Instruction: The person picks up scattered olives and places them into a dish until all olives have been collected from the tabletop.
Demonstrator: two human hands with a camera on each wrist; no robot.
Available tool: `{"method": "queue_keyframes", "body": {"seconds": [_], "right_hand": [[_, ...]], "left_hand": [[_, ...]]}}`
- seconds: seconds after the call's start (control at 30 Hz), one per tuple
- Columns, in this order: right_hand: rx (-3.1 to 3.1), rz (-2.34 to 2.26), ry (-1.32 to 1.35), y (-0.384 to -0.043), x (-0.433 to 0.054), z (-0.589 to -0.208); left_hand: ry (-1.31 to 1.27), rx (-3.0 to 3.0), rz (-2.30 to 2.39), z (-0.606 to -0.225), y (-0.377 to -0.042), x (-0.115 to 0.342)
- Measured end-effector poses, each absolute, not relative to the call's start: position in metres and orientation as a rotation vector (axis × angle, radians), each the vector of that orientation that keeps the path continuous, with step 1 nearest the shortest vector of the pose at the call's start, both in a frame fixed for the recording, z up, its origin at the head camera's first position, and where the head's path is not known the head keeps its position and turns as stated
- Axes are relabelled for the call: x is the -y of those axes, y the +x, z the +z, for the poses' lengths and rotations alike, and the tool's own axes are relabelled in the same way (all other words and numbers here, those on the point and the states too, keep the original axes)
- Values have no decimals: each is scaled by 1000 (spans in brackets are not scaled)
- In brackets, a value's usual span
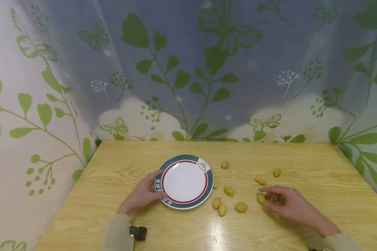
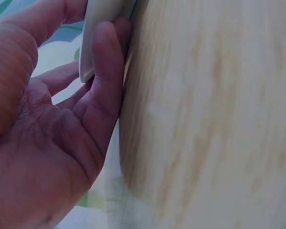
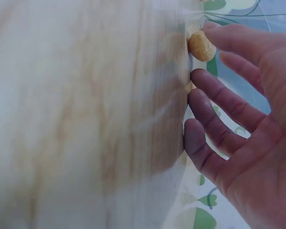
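Note:
My left hand grips the left rim of a round white plate with a green band and a red ring. In the left wrist view, the plate's edge lies between the thumb and fingers, and some fingertips are hidden. My right hand is around a small yellow oval fruit, index finger above and thumb below it. The right wrist view shows that fruit near the thumb tip, standing on the table; the other fingers are spread and loosely bent.
Several more yellow fruits lie between plate and right hand, among them one fruit near the front and another at the back. The wooden table ends at a patterned curtain. A black strap device is on my left wrist.

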State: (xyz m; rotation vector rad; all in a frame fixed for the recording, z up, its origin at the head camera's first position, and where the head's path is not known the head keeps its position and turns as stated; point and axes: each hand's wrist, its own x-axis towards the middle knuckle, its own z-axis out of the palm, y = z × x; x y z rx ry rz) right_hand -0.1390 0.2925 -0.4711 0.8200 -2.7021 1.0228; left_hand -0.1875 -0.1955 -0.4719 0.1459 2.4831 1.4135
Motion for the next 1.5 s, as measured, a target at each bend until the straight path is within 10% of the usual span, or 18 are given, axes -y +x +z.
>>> {"method": "queue_keyframes", "body": {"seconds": [1.5], "right_hand": [[2935, 1209, 627, -148, -291, -464]], "left_hand": [[-17, -2444, 1370, -470, -191, 190]]}}
